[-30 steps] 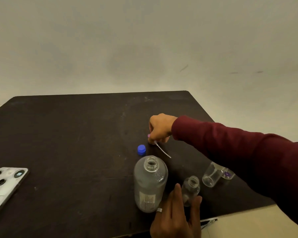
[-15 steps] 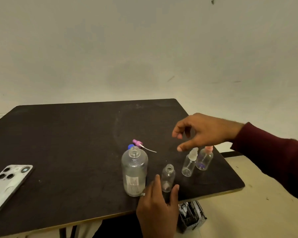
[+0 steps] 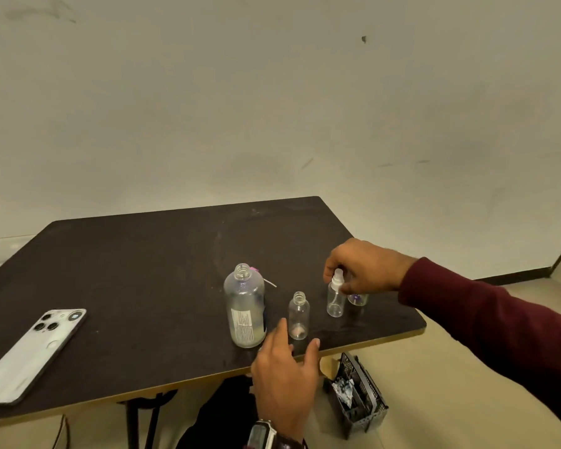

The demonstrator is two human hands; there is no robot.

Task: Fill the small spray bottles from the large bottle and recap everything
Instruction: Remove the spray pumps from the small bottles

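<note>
Dark brown table [image 3: 143,286], seen from the head camera: a large bottle [image 3: 245,307], clear and uncapped with a printed label, stands upright near the front edge. Just right of it stands a small open bottle [image 3: 298,315], its threaded neck bare. Further right a second small bottle [image 3: 336,301] carries a white sprayer [image 3: 337,278], and a third bottle [image 3: 357,299] with a purple mark shows only in part behind it, its top hidden by the hand.

The right hand [image 3: 366,270] reaches in from the right in a maroon sleeve [image 3: 486,322], wrist arched and fingers curled down over the two far bottles; the fingertips are at the white sprayer, though whether they actually pinch it cannot be told. The left hand [image 3: 284,374], a watch [image 3: 261,434] at the wrist, hovers at the front edge with fingers loosely spread on either side of the open bottle's base, near it but holding nothing.

Behind the large bottle lies a pink sprayer [image 3: 255,269], mostly hidden, its thin tube trailing right. A white phone [image 3: 33,354] lies camera side up at the left edge. A black mesh basket [image 3: 357,393] stands on the floor below the table
</note>
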